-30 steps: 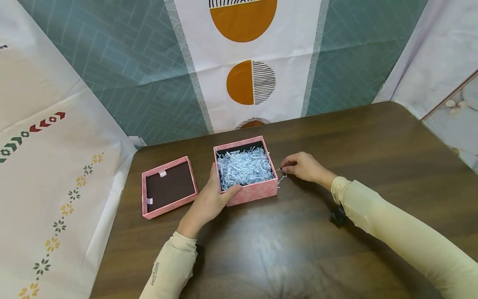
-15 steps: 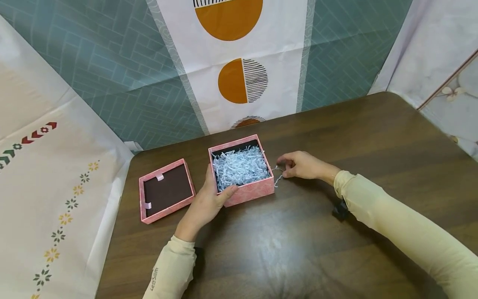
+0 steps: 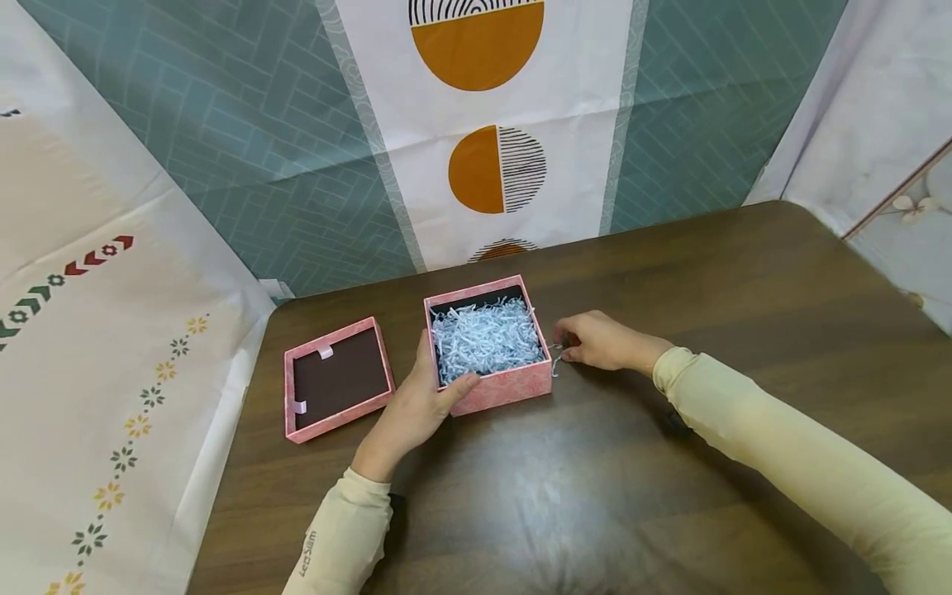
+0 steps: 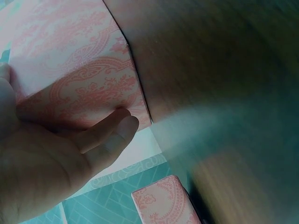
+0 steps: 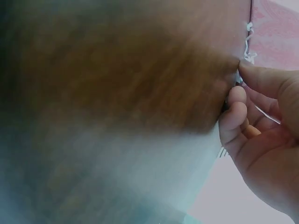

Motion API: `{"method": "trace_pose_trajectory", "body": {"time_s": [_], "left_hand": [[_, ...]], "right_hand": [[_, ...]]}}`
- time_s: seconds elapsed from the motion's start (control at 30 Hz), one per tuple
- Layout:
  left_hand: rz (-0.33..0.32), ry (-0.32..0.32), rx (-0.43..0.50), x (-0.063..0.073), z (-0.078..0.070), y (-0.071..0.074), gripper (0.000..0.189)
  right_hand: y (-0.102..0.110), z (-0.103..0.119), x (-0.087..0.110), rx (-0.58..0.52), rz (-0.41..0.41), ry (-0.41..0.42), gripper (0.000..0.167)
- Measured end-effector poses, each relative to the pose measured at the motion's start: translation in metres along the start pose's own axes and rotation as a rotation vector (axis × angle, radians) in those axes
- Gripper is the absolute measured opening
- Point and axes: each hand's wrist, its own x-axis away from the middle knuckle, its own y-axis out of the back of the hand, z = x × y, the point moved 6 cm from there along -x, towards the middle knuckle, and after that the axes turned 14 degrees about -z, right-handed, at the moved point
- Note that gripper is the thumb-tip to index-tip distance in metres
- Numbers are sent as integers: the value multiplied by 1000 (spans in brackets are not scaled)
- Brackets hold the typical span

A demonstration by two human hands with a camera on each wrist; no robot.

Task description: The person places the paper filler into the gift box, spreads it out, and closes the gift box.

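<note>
A pink patterned box (image 3: 506, 392) stands on the table, filled with pale blue shredded paper (image 3: 487, 337). My left hand (image 3: 416, 406) holds it at the near left corner, the thumb at the front rim and the fingers along the left wall. Those fingers (image 4: 110, 140) lie almost straight against the patterned side. Just right of the box, my right hand (image 3: 606, 340) is low over the table. Its thumb and curled fingers pinch at a loose shredded-paper strand (image 5: 247, 44), which trails beside the box wall. The fingertips partly hide it.
To the left lies the matching pink lid (image 3: 338, 384), inside up, with a dark lining and small ribbon tabs. The brown wooden table (image 3: 744, 297) stretches to the right. A patterned cloth (image 3: 297, 165) hangs behind its far edge.
The right fingers parted around the strand half a second ago and have come together again, slightly closer to the box. The left hand and box stay in place; the head view shifts a little.
</note>
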Motion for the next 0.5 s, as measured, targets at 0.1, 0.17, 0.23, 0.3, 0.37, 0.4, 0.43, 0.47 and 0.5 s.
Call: {"method": "trace_pose_trajectory", "body": {"time_s": [0.1,0.17,0.23,0.3,0.37,0.4,0.43,0.47,0.5], "left_hand": [[-1,0,-1,1,0,1,111],[-5,-4,0,1,0,2,110],[-7,-10,6,2,-1,3,110],[-8,-8,6,3,-2,3,110],[-8,-6,0,3,-3,2,111],[-6,-4,-3,3,-2,2,111],[-4,-1,-7,3,-2,2,112],[-4,0,-8,3,-2,1,112],[-2,6,-11,3,-1,1,113]], "right_hand": [[-2,3,-2,19,-16,40,9],[-2,5,-3,24,-22,59,6],[-1,6,-4,34,-32,73,6],[1,6,-4,47,-40,75,8],[3,4,-5,63,-40,67,11],[3,2,-6,70,-38,60,11],[4,0,-7,68,-32,52,11],[4,-3,-8,43,-19,30,10],[5,-8,-8,12,-9,3,9]]}}
